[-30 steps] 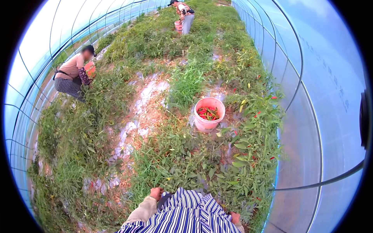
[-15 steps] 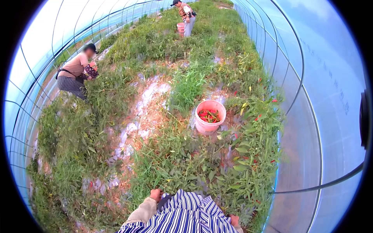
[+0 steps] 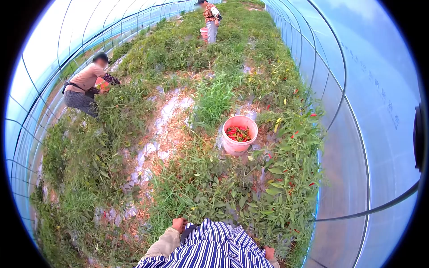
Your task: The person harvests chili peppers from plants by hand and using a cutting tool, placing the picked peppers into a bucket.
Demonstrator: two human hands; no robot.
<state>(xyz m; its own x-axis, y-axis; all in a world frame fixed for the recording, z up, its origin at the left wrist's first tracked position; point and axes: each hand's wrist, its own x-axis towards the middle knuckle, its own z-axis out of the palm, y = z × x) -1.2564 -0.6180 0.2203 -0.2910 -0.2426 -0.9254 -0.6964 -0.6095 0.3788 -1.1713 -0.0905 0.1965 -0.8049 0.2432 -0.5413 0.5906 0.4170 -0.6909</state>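
Note:
My left hand [image 3: 179, 224] is low in the view, beside the edge of the blue-and-white striped garment [image 3: 210, 243]; its fingers are bent, and what they hold, if anything, is hidden. On the other side of the garment my right hand [image 3: 269, 253] shows only in part, close to the leafy plants, its fingers hidden. Ahead of me a pink bucket [image 3: 237, 147] stands upright among the plants, with red and green peppers [image 3: 238, 133] inside. Red peppers also hang on the pepper plants [image 3: 286, 165] at the right.
One person [image 3: 85, 82] bends over plants at the left beside a reddish bucket [image 3: 102, 83]. Farther off, another person [image 3: 211, 22] stands by a pink bucket [image 3: 204, 33]. A plastic greenhouse wall [image 3: 344, 178] with curved hoops runs along the right. Straw-strewn ground [image 3: 167, 120] lies between rows.
The far person has straightened up from bending. The person at the left has moved an arm outward over the plants. My hands have barely moved.

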